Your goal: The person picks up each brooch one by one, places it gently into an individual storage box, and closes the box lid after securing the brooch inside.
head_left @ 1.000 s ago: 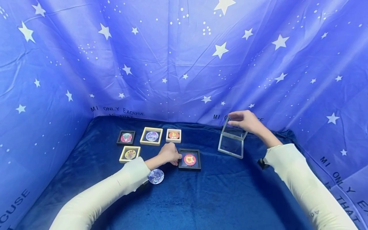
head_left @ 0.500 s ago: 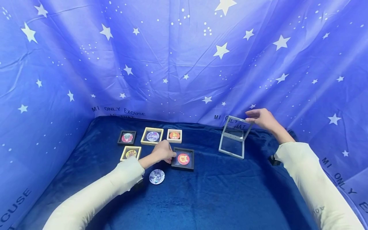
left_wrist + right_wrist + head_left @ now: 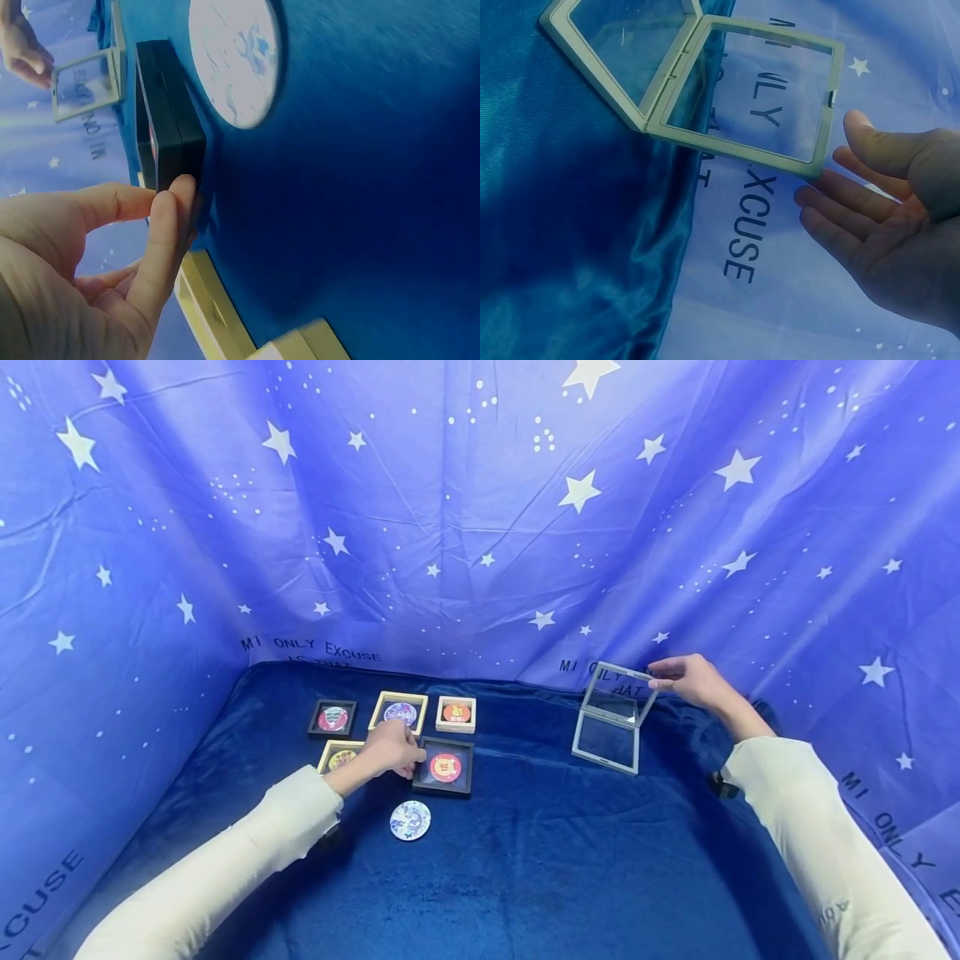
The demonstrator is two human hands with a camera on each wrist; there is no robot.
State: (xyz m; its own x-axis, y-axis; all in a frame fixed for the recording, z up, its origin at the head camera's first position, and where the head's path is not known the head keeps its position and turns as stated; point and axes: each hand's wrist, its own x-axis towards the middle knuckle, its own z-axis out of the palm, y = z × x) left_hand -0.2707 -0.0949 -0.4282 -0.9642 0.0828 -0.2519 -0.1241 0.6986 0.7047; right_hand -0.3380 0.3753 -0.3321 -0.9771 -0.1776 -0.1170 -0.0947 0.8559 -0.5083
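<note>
My left hand (image 3: 390, 747) pinches the left edge of a black square display frame (image 3: 442, 792), thumb on one face and fingers behind it, as the left wrist view shows. Inside that frame sits a round red badge (image 3: 446, 767). Just in front of it on the cloth lies a loose purple-and-white round badge (image 3: 410, 821). Over on the right, a grey hinged display frame (image 3: 606, 766) with clear film stands unfolded, its lid (image 3: 735, 148) tilted up. My right hand (image 3: 693, 681) is right at the lid's outer edge, fingers relaxed and thumb apart from them.
Behind the left hand are a small black frame (image 3: 311, 729), two cream-yellow frames, one (image 3: 422, 703) at the back and one (image 3: 327, 746) partly covered by the hand, and a pale frame (image 3: 456, 728), each holding a round badge. Starry blue curtain (image 3: 450, 527) encloses the blue velvet table (image 3: 525, 877).
My left hand has carried the black frame leftward, towards the other frames. The right hand has come off the grey frame's top to its right side; the lid stays raised.
</note>
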